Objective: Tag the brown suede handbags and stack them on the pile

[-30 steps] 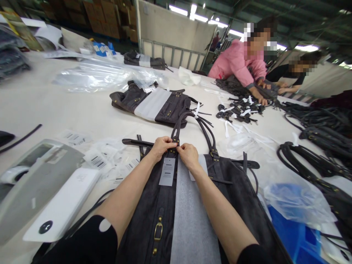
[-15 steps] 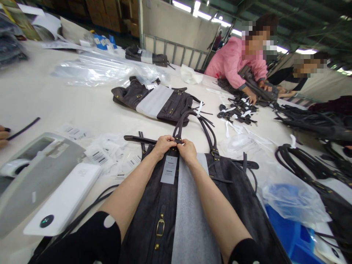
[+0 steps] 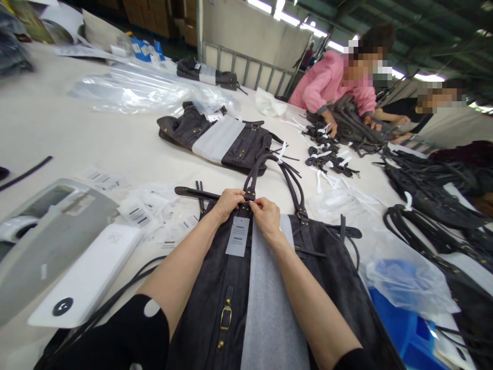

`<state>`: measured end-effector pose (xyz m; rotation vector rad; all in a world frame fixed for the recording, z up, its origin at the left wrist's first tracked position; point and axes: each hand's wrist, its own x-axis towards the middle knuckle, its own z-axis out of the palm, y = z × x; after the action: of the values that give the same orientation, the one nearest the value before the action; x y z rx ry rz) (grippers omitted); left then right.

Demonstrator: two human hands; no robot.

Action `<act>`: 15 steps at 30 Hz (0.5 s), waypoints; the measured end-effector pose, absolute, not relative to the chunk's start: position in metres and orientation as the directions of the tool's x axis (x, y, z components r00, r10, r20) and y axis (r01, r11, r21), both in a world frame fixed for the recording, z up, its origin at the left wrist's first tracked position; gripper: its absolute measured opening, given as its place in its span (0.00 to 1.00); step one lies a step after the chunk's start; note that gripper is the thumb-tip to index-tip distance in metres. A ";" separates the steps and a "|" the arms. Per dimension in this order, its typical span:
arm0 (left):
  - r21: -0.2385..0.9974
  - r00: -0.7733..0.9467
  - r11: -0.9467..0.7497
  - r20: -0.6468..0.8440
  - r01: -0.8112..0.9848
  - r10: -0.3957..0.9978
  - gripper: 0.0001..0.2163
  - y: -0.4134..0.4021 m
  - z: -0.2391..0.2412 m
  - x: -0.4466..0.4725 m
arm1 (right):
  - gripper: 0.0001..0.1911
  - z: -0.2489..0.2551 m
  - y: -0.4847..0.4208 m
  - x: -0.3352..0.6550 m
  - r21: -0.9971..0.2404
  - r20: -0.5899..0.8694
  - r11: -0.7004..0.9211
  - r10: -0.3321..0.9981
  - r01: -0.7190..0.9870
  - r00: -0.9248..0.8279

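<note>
A dark grey handbag (image 3: 335, 293) lies before me, a pale wrap strip (image 3: 273, 313) running down its front. At the base of its handle (image 3: 252, 180), my left hand (image 3: 230, 204) is closed with the fingertips pinching the handle end. My right hand (image 3: 266, 217) is closed in a pinch beside it, against the same fitting; whatever is between its fingertips is too small to make out. Just below the fingers a grey printed hang tag (image 3: 237, 237) rests on the bag. Lower down is a brass buckle (image 3: 226, 318). White material ties the handles together at the top.
A second wrapped handbag (image 3: 215, 136) lies ahead. To the left are a grey dispenser (image 3: 73, 221), a white power bank (image 3: 88, 277) and barcoded plastic bags (image 3: 140, 213). On the right sits a blue bin (image 3: 404, 329). A co-worker in pink (image 3: 319, 82) handles dark straps and bags.
My right hand has shifted slightly right, its fingers more curled; my left hand stays at the handle base. The co-worker's hand has moved left over the strap bundles.
</note>
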<state>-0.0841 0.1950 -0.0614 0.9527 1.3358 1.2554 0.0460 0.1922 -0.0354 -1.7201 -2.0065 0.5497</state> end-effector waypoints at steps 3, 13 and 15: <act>0.979 -0.184 0.141 -0.167 -0.146 0.969 0.13 0.197 -0.064 -0.086 | 0.09 -0.038 0.189 0.038 -0.464 0.125 0.172 0.984 0.869 -0.128; 0.941 0.039 0.277 -0.275 -0.196 0.961 0.12 0.198 -0.052 -0.097 | 0.09 -0.051 0.192 0.027 -0.420 0.236 0.346 0.934 0.839 -0.267; 0.932 0.101 0.303 -0.288 -0.200 0.952 0.10 0.200 -0.052 -0.100 | 0.08 -0.053 0.195 0.028 -0.500 0.217 0.329 0.943 0.801 -0.252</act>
<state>-0.1003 0.1995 -0.0523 0.8672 1.1302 1.0325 0.0282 0.1951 -0.0525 -1.5310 -2.1237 0.3970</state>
